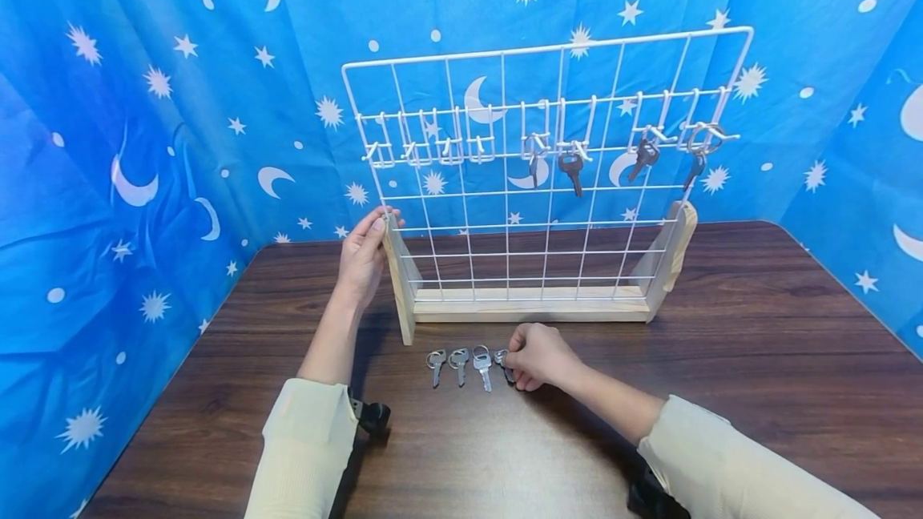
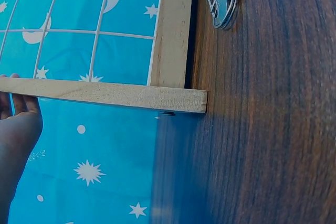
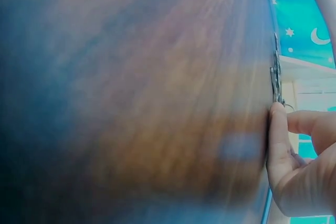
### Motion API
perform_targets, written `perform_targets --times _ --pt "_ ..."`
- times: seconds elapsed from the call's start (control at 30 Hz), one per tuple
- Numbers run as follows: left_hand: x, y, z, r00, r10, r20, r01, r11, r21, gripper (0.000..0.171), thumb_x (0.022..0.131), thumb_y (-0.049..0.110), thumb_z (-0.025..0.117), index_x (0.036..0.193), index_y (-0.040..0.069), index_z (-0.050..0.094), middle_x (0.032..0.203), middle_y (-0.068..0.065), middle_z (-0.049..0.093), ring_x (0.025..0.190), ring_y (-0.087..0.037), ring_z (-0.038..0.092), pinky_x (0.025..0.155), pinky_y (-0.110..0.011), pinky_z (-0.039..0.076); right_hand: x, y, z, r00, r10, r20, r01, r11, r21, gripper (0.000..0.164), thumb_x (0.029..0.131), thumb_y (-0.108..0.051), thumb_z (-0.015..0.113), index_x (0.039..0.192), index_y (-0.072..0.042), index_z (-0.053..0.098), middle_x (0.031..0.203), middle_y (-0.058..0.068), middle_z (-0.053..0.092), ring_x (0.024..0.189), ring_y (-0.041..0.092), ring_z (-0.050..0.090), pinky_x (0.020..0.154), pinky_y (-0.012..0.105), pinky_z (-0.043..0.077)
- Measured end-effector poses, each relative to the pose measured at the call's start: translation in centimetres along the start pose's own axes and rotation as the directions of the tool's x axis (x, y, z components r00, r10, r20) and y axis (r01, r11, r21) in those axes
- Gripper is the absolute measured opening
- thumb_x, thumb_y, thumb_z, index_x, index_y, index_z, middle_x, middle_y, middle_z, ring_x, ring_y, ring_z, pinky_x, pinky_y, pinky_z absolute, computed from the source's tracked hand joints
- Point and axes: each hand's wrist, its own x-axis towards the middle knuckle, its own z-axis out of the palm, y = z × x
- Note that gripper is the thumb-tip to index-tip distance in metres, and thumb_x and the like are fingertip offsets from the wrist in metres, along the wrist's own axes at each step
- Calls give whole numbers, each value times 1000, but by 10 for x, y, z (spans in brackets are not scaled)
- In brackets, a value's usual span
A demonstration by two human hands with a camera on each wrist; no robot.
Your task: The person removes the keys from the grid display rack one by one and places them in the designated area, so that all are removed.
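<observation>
A white wire grid rack with wooden feet stands on the table. My left hand grips its left wooden side post, thumb in front and fingers behind; the left wrist view shows those fingers at the post. In front of the rack, several silver keys with rings lie in a row, among them a leftmost key and a brighter key. My right hand pinches the rightmost key, which its fingers partly hide. In the right wrist view, thumb and forefinger meet low at the tabletop.
Hooks line the upper grid. On the right-hand ones hang several keys, including a dark key and an end key with a large ring. The wooden table meets a blue star-and-moon cloth behind and at the sides.
</observation>
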Motion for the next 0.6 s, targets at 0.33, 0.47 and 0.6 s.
perform_targets --times 0.33,0.47,0.6 --pt "0 1 0 1000 -5 0 5 1000 -15 45 97 18 49 130 -12 40 110 -1 62 109 -21 54 99 -32 39 -4 -20 -28 981 -176 -77 160 972 -172 11 82 -3 64 90 -1 58 57 3 59 45 15 57 41 25 50" --pt "0 1 0 1000 -13 -4 13 1000 -12 43 97 18 50 129 -10 42 116 -9 59 110 -20 54 99 -32 39 -6 -41 -49 942 -281 -184 252 954 -164 16 84 -6 64 98 0 60 63 3 62 49 15 58 43 27 48" --pt "0 1 0 1000 -14 -12 14 1000 -15 41 97 16 49 129 -9 43 123 -19 53 110 -21 54 98 -32 40 -9 -61 -67 851 -434 -297 385 899 -210 15 85 -9 65 97 -2 62 68 2 64 55 14 58 49 28 46"
